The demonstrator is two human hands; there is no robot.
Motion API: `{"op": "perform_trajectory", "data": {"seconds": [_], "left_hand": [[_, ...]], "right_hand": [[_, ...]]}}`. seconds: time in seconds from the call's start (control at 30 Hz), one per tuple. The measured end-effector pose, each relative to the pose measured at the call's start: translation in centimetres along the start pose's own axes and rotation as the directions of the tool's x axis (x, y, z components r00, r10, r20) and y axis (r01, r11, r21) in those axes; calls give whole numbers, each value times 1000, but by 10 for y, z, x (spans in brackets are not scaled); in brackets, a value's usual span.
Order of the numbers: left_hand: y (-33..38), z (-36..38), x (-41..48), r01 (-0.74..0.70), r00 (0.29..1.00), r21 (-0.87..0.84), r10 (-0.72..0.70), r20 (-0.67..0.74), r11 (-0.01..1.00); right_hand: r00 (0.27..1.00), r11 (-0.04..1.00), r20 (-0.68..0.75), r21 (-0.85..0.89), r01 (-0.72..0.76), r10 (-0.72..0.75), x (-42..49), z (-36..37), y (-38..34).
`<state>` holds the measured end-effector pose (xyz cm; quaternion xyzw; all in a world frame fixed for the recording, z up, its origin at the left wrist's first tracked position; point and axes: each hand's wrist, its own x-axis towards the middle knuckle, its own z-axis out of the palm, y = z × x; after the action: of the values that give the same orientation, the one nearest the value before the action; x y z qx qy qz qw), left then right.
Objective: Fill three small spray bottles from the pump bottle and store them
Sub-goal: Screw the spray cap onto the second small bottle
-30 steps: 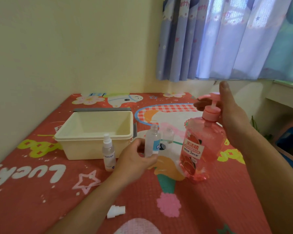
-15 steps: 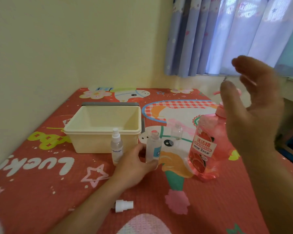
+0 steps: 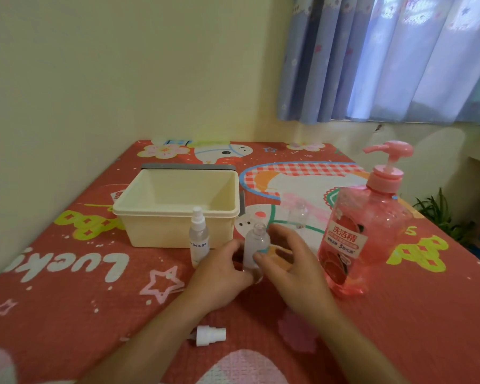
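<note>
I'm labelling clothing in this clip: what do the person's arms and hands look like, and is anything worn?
The left arm and right arm are bare to the frame edge, with no sleeve in view. The left hand and right hand are bare too: no gloves, and no ring, watch or bracelet on the sides that show.
</note>
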<state>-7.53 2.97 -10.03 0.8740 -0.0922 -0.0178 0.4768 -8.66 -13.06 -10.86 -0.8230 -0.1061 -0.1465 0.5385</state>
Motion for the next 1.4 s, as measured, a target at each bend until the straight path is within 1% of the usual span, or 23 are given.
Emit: {"op": "perform_trajectory", "data": {"seconds": [0.07, 0.13, 0.3, 0.43, 0.53, 0.63, 0.77, 1.03, 1.17, 1.27, 1.33, 1.4], "left_hand": [[1, -1, 0, -8, 1000, 12, 8, 10, 1000], [2, -2, 0, -14, 1000, 24, 14, 20, 1000], [0, -11, -8, -95, 995, 90, 95, -3, 991], [-16, -28, -23, -113, 992, 188, 121, -31, 976], [-29, -40, -37, -92, 994, 242, 102, -26, 966], [-35, -45, -45, -101, 994, 256, 107, -10, 962], [-38, -47, -49, -103, 994, 254, 108, -6, 962], [-41, -44, -44, -157, 986, 360, 167, 3, 920], [-37, -41, -43, -187, 975, 293, 213, -58, 938], [-26, -41, -41, -251, 950, 208, 282, -136, 945], [-13, -42, -40, -298, 926, 134, 320, -199, 945], [1, -43, -38, -339, 907, 20, 332, -259, 941]], "right_hand": [[999, 1000, 29, 8, -28, 28, 1, 4, 5], [999, 1000, 37, 12, -22, 21, 1, 6, 7], [999, 990, 34, 137, -41, 37, 0, 12, 8], [998, 989, 44, 138, -57, 52, -2, 12, 11], [995, 987, 63, 137, -81, 73, -3, 13, 13], [993, 987, 85, 132, -87, 77, -3, 13, 13], [994, 987, 80, 137, -85, 74, -5, 13, 13], [994, 987, 85, 138, -86, 75, -4, 13, 17], [993, 988, 95, 130, -86, 74, -4, 14, 19], [993, 987, 98, 134, -85, 72, -4, 13, 20], [993, 986, 96, 145, -83, 69, -4, 13, 20], [993, 986, 93, 148, -81, 67, -4, 14, 20]]}}
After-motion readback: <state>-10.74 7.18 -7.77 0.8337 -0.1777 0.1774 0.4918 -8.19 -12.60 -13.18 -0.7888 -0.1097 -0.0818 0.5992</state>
